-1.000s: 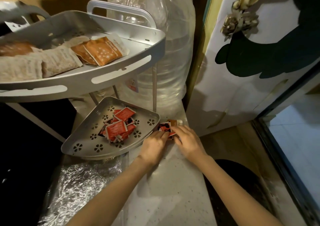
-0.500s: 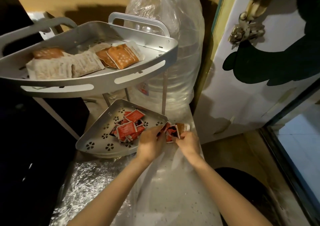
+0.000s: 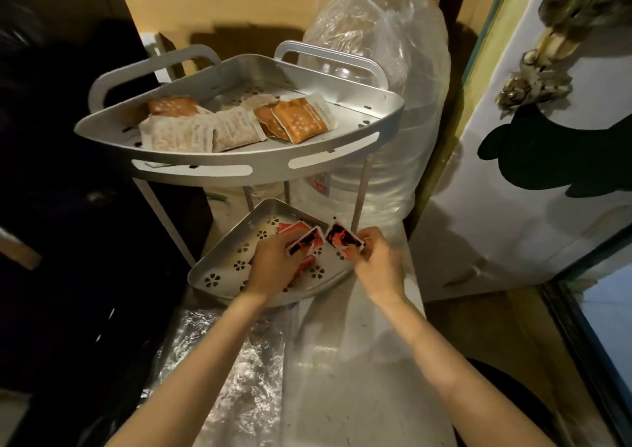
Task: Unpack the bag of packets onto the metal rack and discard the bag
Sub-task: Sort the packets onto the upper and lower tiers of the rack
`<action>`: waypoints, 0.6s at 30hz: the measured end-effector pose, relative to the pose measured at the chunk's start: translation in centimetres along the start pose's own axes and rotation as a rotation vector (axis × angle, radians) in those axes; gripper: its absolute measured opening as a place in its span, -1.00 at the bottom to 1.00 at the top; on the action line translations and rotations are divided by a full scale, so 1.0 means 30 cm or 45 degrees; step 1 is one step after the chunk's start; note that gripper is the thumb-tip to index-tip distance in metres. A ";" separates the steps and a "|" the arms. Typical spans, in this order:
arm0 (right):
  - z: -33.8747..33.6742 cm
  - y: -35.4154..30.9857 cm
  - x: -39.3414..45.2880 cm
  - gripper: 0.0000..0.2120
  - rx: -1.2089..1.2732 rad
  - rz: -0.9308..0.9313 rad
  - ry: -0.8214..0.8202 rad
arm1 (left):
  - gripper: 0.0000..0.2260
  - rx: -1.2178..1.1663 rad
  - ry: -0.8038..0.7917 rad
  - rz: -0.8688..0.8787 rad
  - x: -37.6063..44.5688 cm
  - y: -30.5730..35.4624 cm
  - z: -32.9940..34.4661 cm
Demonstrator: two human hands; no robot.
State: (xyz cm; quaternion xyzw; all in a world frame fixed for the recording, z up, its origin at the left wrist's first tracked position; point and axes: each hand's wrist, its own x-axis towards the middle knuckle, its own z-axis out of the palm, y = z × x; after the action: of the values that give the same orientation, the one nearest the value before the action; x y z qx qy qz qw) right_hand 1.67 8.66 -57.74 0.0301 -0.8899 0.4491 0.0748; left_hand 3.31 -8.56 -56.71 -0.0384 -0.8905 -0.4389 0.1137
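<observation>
My left hand pinches a small red-and-black sachet over the lower perforated metal rack tray; my right hand grips another red-and-black sachet beside it.

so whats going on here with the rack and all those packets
A person is loading small red packets onto a two-tier metal rack. The left hand holds a packet over the lower shelf, where a few red ones already lie. The right hand holds another packet at that shelf's right edge. The upper shelf already has bigger orange and pale packets. A large wrapped water bottle stands behind. I cannot make out the bag.
</observation>
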 end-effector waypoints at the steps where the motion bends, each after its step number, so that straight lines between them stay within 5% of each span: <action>1: 0.024 0.000 0.003 -0.83 -0.045 -0.046 -0.037 | -0.73 -0.006 0.010 -0.021 -0.006 -0.014 -0.016; 7: 0.146 0.009 0.020 -0.84 -0.372 -0.118 -0.152 | -0.78 0.221 -0.007 -0.158 -0.046 -0.118 -0.069; 11: 0.183 0.022 -0.015 -0.82 -0.530 -0.323 -0.214 | -0.66 0.364 -0.194 -0.231 -0.091 -0.154 -0.070; 18: 0.182 0.033 -0.030 -0.72 -0.570 -0.424 -0.366 | -0.70 0.294 -0.205 -0.278 -0.114 -0.130 -0.064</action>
State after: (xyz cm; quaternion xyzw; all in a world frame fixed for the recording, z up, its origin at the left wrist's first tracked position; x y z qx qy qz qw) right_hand 1.86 4.86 -61.87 0.2213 -0.9509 0.2148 0.0256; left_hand 6.29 -12.35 -59.39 0.0368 -0.9401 -0.3390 -0.0029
